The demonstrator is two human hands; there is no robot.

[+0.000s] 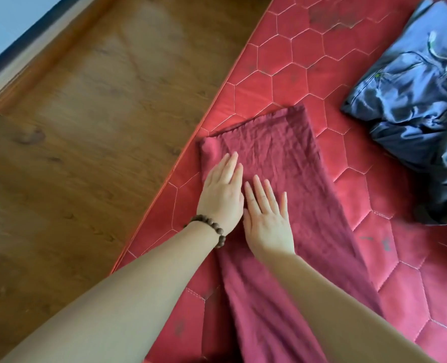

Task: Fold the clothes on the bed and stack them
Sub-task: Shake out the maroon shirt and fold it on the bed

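Both hands, left hand (221, 195) and right hand (268, 224), press flat, fingers straight, on the red cloth (282, 158). It lies on the bed (309, 64). A blue garment (411, 100), maybe pants, sits well apart.

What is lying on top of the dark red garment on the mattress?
Both hands rest flat on the dark red garment: the left hand and the right hand, fingers straight, side by side. The fabric under the palms and forearms is hidden.
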